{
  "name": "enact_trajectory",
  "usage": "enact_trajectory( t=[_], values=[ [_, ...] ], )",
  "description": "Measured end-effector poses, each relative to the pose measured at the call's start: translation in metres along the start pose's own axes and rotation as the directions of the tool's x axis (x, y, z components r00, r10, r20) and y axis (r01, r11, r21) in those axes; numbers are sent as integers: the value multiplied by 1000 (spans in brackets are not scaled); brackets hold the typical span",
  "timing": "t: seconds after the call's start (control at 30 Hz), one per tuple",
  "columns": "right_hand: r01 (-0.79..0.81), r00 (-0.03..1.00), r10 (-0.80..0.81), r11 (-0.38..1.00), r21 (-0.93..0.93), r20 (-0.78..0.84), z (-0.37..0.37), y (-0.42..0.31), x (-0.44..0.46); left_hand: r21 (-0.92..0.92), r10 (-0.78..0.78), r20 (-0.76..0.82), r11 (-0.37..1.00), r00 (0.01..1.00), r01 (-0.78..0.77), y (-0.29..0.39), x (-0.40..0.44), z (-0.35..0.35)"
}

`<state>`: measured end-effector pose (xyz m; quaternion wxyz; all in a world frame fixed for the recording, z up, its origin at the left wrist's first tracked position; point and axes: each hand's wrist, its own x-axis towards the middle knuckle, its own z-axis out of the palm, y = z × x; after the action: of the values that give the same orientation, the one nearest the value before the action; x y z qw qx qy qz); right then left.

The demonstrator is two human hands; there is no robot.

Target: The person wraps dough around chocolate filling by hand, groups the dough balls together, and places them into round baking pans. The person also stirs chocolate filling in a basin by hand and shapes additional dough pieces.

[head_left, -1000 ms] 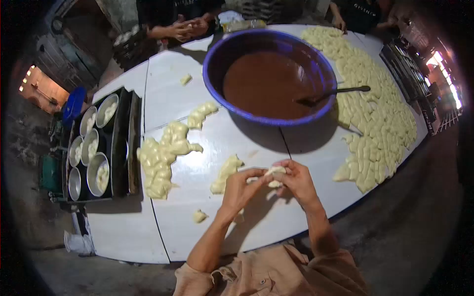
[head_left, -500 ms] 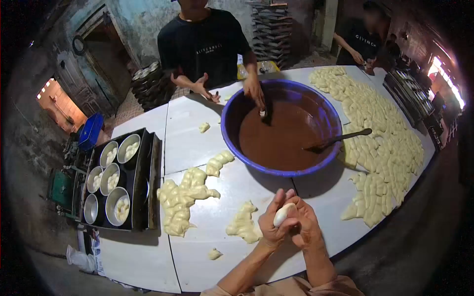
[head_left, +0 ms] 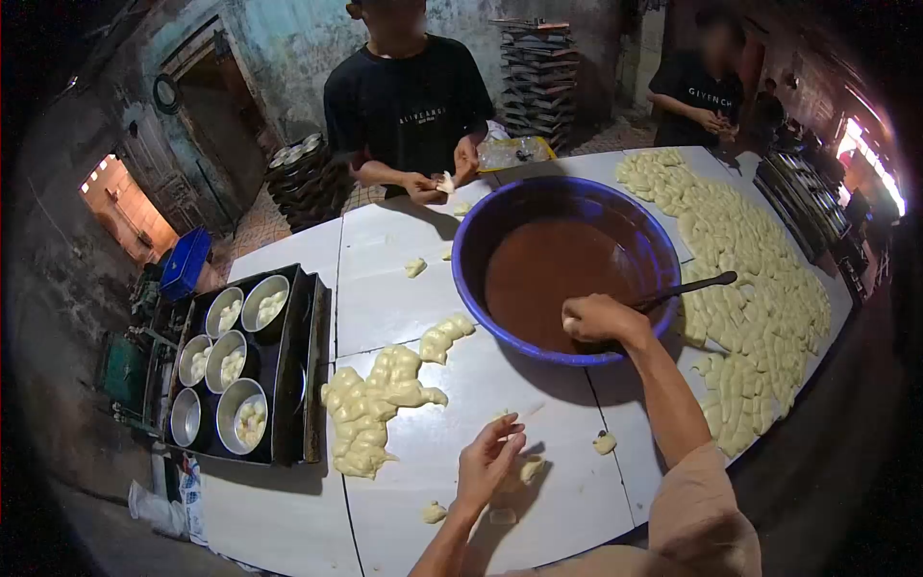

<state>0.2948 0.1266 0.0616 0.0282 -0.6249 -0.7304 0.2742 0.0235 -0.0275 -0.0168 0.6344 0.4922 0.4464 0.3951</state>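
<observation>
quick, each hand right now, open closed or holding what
Left hand: open, no item visible in it.
Right hand: curled over smooth brown paste in a round blue plastic basin; grip contents cannot be told.

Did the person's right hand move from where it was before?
Yes, the right hand moved forward: it was in front of the big blue tub, and now it is over the brown mixture inside.
</observation>
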Motion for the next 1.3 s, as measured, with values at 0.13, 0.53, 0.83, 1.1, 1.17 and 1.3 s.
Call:
enact_trajectory(
  t=[0.13,0.53,0.83,1.1,1.17,1.3],
  values=[
    [47,986,-31,994,-97,166,13,14,18,156,-106,75,983,992,93,17,-9,-5],
    [-6,987,-98,763,647,126,9,-4,1,91,-145,152,987,978,132,27,-4,9],
    [95,979,-174,-65,993,-105,33,-50,-29,-306,-22,139,950,990,64,38,31,31],
    [142,982,-99,-192,971,-163,89,-67,-53,-583,-16,93,810,996,68,36,19,27],
    [124,986,-95,-141,982,-138,101,-64,-59,-623,-47,13,781,999,45,35,16,22],
    [259,965,-89,136,956,-249,114,-74,-73,-545,-113,-208,838,972,-19,13,13,-1]
  ],
)
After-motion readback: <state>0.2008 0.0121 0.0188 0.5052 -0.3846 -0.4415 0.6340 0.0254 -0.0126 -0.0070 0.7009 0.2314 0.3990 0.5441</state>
